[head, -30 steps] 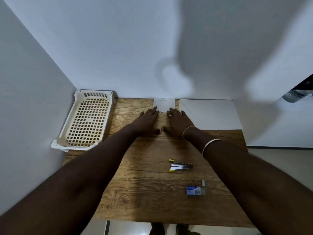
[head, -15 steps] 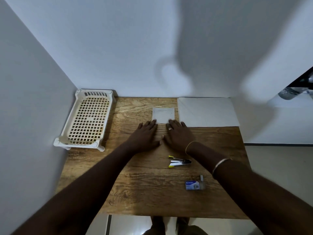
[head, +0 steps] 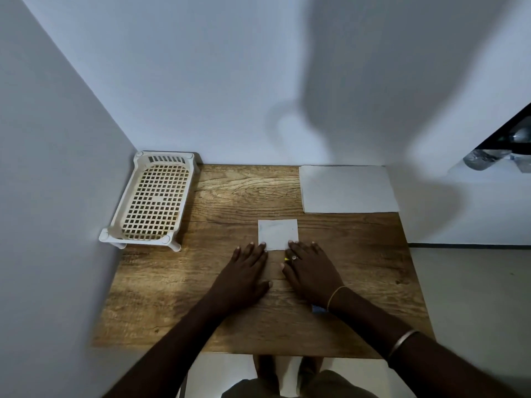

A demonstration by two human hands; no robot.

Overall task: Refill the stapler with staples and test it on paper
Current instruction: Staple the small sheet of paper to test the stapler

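A small white square of paper point(head: 277, 233) lies flat in the middle of the wooden table point(head: 230, 196). My left hand point(head: 244, 275) and my right hand point(head: 311, 272) rest flat on the table with fingers spread, fingertips touching the paper's near corners. Under my right hand the stapler is almost hidden; only a yellow tip point(head: 286, 259) shows between the fingers. A blue corner of the staple box point(head: 318, 309) peeks out beside my right wrist. Neither hand holds anything.
A cream perforated plastic tray point(head: 155, 202) stands at the table's back left against the wall. A larger white sheet point(head: 347, 189) lies at the back right corner. Walls close the left and back sides; floor lies to the right.
Both hands slid toward me, dragging the small paper from the back edge to the table's middle. My right hand now covers the stapler and the staple box.
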